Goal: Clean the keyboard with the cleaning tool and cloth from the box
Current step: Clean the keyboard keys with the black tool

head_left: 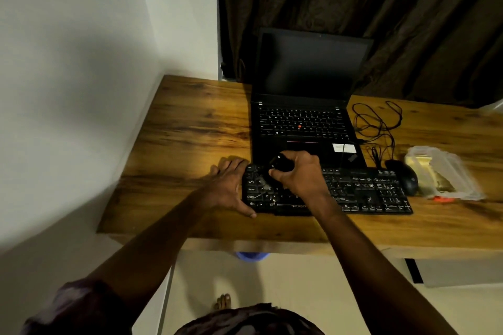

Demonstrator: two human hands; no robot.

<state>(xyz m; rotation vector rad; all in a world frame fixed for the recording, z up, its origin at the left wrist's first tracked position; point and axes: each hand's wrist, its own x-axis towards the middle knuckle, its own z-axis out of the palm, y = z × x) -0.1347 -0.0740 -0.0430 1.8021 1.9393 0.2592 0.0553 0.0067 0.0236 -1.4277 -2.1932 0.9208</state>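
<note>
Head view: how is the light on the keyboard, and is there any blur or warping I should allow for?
Head view: dim and warm overall; the brightest patch falls on the desk left of the laptop. The keyboard is dark and its legends smear. The tool in the right hand is blurred. The left hand rests at the keyboard's left end. Wide-angle bending shows at the edges.

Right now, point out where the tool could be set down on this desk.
Bare wood lies left of the laptop and keyboard, toward the wall. A strip runs along the desk edge before the keyboard. Right side is crowded: mouse, cables, plastic box.
</note>
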